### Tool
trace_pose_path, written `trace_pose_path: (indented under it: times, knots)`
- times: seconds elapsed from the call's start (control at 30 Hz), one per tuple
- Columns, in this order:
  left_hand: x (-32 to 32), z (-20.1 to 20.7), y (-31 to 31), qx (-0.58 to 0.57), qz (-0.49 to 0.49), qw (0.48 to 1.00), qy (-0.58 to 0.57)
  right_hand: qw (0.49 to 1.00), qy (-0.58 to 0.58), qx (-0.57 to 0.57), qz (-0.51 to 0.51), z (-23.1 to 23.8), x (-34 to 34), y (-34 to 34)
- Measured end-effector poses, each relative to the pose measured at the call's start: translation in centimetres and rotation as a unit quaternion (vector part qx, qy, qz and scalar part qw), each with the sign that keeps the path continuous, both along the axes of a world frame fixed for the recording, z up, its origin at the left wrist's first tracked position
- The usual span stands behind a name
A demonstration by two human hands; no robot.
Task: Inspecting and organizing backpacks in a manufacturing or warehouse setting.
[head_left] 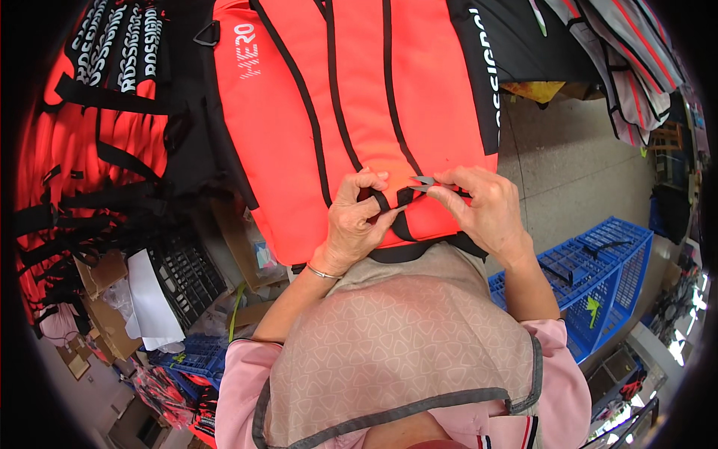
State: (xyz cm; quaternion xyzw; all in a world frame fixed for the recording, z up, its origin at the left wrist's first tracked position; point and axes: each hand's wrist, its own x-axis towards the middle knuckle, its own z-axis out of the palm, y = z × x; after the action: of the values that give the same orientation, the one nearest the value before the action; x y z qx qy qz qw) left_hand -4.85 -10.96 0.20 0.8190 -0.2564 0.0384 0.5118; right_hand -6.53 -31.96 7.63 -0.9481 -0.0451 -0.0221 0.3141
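Observation:
A large red bag (359, 90) with black side panels and black-edged straps lies spread out in front of me, its near end against my apron. Near that end, my left hand (357, 221) pinches a black webbing strap (383, 200) between bent fingers. My right hand (482, 206) is closed around small thread snips (425, 184). The blades point left, parted, just beside the dark end of the strap held by my left hand. Most of the snips' handle is hidden inside my right palm.
Red and black bag pieces (120, 135) are piled at the left. A blue plastic crate (591, 269) stands at the lower right, on the floor. Cardboard boxes (105, 299) and white paper (153, 299) lie lower left. Grey pieces with red stripes (628, 75) hang at the upper right.

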Motion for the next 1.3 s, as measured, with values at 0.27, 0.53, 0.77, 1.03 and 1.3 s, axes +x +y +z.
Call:
trace_pose_path:
  times: [0.27, 0.53, 0.77, 1.03, 1.3]
  knots:
    - [0.1, 0.6, -0.2, -0.075, 0.011, 0.994, 0.077, 0.903, 0.145, 0.403, -0.029, -3.0, 0.9, -0.6]
    - [0.2, 0.9, 0.0, -0.135, 0.002, 0.98, 0.148, 0.663, 0.196, 0.71, -0.134, -1.7, 1.3, -1.5]
    - [0.2, 0.7, -0.1, -0.123, 0.012, 0.982, 0.144, 0.925, 0.142, 0.329, -0.131, 1.1, -0.3, -0.6]
    - [0.4, 1.0, -0.3, -0.085, 0.021, 0.991, 0.1, 0.996, -0.062, 0.055, 0.024, 0.3, 0.3, 0.5]
    - [0.4, 0.7, -0.3, -0.108, 0.008, 0.988, 0.114, 0.966, 0.001, 0.248, -0.067, -0.6, 0.2, 0.7]
